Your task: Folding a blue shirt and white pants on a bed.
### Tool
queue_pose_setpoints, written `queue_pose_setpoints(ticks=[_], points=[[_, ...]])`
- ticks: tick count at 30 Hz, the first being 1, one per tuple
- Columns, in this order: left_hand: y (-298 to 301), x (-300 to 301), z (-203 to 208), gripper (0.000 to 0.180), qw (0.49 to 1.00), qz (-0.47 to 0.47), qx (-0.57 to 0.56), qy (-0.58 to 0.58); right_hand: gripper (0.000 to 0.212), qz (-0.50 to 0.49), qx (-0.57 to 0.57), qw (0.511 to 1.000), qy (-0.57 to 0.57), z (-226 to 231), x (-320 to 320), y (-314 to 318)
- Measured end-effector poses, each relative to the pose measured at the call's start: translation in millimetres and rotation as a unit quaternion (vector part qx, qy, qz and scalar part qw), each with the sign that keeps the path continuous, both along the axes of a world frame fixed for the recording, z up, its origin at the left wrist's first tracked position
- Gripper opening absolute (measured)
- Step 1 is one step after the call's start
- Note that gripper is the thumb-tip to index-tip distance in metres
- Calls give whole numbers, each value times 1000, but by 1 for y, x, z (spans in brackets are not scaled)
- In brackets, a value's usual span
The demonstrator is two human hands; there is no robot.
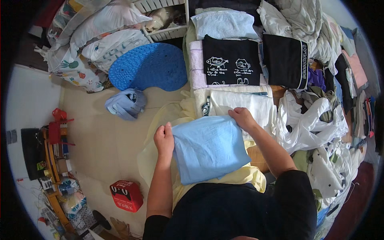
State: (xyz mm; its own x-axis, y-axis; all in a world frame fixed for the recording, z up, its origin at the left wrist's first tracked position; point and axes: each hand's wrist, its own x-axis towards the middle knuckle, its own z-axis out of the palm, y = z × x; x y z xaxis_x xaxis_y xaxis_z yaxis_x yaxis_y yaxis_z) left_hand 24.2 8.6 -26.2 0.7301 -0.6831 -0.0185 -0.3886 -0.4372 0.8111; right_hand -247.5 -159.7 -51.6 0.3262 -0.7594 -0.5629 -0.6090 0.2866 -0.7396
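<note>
A light blue folded cloth (210,150) is stretched between my two hands, above a pale yellow cloth (250,179) near my body. My left hand (164,141) grips its upper left corner, thumb pointing up. At the upper right corner, my right hand (243,119) pinches the edge. Just beyond lies a folded white garment (240,105), partly behind the blue cloth. Farther back are a folded black garment with white drawings (232,62), another folded black garment (285,60) and a folded pale blue towel (225,25).
White crumpled plastic bags (310,120) and loose clothes heap on the right. On the floor at left are a blue oval mat (150,66), a crumpled blue-grey garment (126,104) and a red box (126,195). Stuffed bags (96,48) and a white basket (160,6) stand at the back.
</note>
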Motion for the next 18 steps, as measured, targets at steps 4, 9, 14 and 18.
queue_pose_setpoints(ticks=[4,9,14,18], points=[[-4,0,2,44,999,10,32,-38,38,86,-175,977,83,0,4,6],[-2,-10,29,30,992,29,65,-101,33,67,-277,952,109,48,10,12],[17,-59,49,61,935,-258,-1,-245,62,248,-497,831,16,78,32,91],[44,-78,37,69,885,-364,130,-259,71,334,-400,848,97,57,41,119]])
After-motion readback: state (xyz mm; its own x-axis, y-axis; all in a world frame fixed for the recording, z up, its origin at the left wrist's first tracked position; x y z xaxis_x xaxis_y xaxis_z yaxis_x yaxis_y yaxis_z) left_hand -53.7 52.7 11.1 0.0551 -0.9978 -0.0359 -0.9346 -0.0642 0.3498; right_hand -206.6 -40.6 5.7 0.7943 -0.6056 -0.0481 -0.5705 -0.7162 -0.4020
